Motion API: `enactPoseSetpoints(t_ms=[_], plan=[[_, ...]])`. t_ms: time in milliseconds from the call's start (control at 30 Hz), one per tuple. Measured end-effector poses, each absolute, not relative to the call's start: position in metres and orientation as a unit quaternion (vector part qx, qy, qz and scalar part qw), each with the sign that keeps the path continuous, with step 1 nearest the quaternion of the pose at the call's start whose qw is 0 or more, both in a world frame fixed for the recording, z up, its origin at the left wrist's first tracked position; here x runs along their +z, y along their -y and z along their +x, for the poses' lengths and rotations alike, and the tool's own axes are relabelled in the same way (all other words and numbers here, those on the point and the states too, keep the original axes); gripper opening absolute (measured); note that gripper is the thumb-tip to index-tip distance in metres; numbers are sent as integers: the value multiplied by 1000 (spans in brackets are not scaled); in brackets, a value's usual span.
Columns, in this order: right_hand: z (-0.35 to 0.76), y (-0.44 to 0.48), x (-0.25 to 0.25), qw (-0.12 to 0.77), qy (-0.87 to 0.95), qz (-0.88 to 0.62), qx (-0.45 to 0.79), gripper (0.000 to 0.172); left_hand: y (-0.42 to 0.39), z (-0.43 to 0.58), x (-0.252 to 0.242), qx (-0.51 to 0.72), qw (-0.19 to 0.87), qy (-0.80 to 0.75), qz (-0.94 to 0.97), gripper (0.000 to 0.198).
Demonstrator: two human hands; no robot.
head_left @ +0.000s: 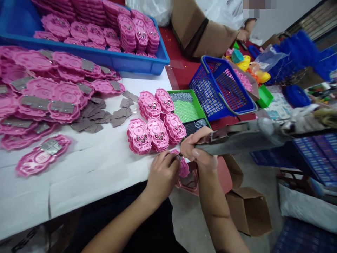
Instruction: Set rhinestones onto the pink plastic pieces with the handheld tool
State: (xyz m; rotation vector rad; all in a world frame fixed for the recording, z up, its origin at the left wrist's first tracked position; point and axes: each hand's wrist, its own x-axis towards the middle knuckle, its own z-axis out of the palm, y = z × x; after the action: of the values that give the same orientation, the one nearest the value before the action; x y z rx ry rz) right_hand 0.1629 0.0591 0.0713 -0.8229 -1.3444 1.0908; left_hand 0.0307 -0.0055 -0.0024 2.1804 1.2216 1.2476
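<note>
Right now both hands meet at the near edge of the counter (86,165), just past its corner. The left hand (162,175) is pinched narrow on a small pink plastic piece (183,168), fingertips closed around a tiny dark part at about the piece's top. The right hand (198,149) is wrapped tight on a grey power screwdriver (242,135) — its body runs long, out to the right and slightly up, tip pointing left toward the left hand's pinch. So the tool axis is roughly horizontal, and the pink piece sits between the two hands, touching the left, just beside the right.

Stacks of finished pink pieces (155,128) lie just ahead of the hands on the counter, the green tray (188,109) of small screws right behind them — nearer the right hand. Can't tell whether the bit is seated; the fingers hide it.
</note>
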Motion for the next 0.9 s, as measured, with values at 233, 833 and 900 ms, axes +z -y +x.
enactPoseSetpoints(t_ms=[233, 833, 900], plan=[[176, -52, 114, 700, 556, -293, 340, 11, 4, 29, -1, 425, 170, -433, 776, 10], [176, -85, 98, 757, 379, -489, 208, 10, 0, 26, 1, 431, 140, -407, 793, 18], [176, -85, 98, 754, 383, -493, 206, 11, 0, 26, 1, 432, 136, -406, 794, 17]])
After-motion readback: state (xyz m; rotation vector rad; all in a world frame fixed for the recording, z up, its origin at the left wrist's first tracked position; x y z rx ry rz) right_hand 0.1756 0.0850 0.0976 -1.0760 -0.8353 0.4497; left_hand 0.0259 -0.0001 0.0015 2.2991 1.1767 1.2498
